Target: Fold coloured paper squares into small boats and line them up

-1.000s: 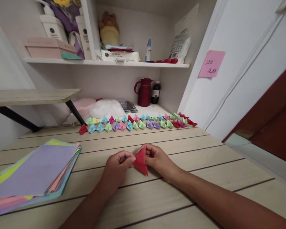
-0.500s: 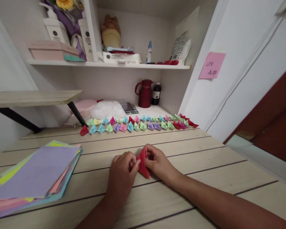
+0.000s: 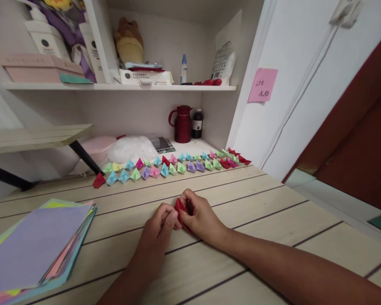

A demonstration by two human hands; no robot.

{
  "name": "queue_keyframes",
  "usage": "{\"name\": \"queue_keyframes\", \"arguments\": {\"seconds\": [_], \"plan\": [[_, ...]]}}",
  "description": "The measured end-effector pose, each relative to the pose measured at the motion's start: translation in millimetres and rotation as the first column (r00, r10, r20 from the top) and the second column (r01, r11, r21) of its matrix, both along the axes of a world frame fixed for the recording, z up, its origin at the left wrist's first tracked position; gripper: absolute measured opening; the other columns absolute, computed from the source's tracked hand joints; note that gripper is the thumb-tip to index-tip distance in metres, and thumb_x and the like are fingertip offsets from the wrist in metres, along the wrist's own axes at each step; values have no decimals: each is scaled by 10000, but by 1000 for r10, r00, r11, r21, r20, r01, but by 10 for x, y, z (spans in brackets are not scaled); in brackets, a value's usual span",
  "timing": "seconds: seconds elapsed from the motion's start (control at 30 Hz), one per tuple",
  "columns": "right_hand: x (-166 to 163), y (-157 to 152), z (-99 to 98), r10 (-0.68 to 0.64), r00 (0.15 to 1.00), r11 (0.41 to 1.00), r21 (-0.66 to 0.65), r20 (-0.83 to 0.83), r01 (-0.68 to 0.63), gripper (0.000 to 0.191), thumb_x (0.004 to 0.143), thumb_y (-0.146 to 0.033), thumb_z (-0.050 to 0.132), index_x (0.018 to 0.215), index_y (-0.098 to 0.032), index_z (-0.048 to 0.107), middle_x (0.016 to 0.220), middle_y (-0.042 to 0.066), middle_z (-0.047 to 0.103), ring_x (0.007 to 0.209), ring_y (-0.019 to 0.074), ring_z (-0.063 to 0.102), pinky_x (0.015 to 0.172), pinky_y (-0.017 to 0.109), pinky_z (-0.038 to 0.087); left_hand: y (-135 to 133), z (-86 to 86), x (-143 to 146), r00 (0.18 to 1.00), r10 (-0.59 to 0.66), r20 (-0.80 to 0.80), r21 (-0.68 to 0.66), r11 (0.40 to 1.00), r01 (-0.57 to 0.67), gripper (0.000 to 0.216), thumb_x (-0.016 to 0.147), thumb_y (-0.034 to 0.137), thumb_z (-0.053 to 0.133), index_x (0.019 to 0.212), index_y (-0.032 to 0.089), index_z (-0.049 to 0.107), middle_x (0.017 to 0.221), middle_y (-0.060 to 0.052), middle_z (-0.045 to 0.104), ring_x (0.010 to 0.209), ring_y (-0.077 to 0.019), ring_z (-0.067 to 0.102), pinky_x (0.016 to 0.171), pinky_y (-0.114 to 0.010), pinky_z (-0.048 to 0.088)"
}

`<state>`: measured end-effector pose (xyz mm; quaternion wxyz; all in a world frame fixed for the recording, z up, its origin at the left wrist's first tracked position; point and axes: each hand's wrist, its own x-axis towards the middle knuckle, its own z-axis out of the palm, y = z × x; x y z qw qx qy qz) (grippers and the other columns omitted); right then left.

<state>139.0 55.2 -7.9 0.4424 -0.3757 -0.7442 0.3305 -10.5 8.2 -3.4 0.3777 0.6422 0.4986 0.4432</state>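
Note:
Between my two hands is a small folded red paper [image 3: 179,207], held just above the wooden table. My left hand [image 3: 163,223] is closed, thumb and fingers pinching the paper's left side. My right hand [image 3: 200,216] grips it from the right, with the thumb in front and the fingers curled behind. Much of the paper is hidden by the fingers. Beyond my hands, two rows of small folded paper boats [image 3: 164,170] in several colours run along the table's back edge. A stack of coloured paper sheets [image 3: 44,241], purple on top, lies to the left.
A red jug [image 3: 182,125] and a dark bottle [image 3: 197,123] stand at the back under a white shelf [image 3: 139,87]. A small raised wooden stand [image 3: 38,137] with black legs is at the left. A clear plastic bag [image 3: 131,150] lies behind the boats.
The red paper has gone from a flat triangle to a narrower shape, more covered by my fingers. My view has turned slightly to the right.

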Motion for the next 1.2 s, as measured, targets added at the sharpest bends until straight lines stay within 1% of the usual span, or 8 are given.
{"name": "queue_keyframes", "arguments": {"seconds": [0.1,0.2,0.37,0.47,0.57,0.77,1.03,1.2], "plan": [[1,-9,22,26,999,997,71,43,-29,183,695,-70,555,713,-207,434,686,-49,510,627,111,461,578,219,354,-24,9,21,999,24,-26,-29,999,-24,229,885,446,506,822,226,493,749,22,590,725,-161,562,690,-276,418],[5,-18,25,37,997,991,123,67,-45,207,648,-34,548,724,-204,458,711,-46,522,645,112,473,585,212,353,-21,-21,48,988,132,-78,-10,991,-134,197,829,394,576,798,235,464,727,32,572,689,-156,542,658,-267,416],[3,-21,12,31,998,993,114,63,-38,208,661,-39,549,733,-211,456,705,-49,519,621,110,470,561,203,347,8,-81,71,949,236,-211,45,972,-232,90,825,298,528,815,246,455,742,30,596,670,-156,567,630,-260,403],[2,-14,0,35,997,996,83,73,-41,204,679,-33,539,737,-213,462,710,-46,529,631,114,486,558,203,347,7,-83,80,899,262,-349,52,964,-261,47,824,220,481,837,255,452,718,38,601,652,-157,572,608,-255,372],[17,7,-17,30,991,996,81,131,-41,187,701,-43,550,739,-212,481,711,-45,549,649,120,509,592,218,354,10,-79,81,806,295,-513,77,951,-300,73,824,192,465,851,259,460,727,33,621,635,-162,569,584,-256,331],[76,67,-75,-14,949,986,161,316,-39,202,683,-32,601,745,-210,528,718,-50,603,752,148,548,782,294,325,43,-116,41,723,280,-632,131,958,-257,143,788,126,467,845,253,499,775,22,654,624,-154,554,593,-255,311],[80,85,-122,3,934,984,166,356,-67,220,676,-71,652,815,-225,578,801,-29,655,846,183,549,814,318,302,16,-103,37,705,281,-651,120,955,-270,146,745,113,501,802,247,498,739,34,646,627,-156,549,598,-260,310],[125,85,-124,48,920,972,195,389,-133,259,670,-28,624,821,-237,621,839,-13,668,880,202,549,812,330,322,-72,-38,0,658,221,-720,143,975,-171,166,731,88,486,813,228,520,812,-10,643,689,-178,573,695,-302,361]]}}
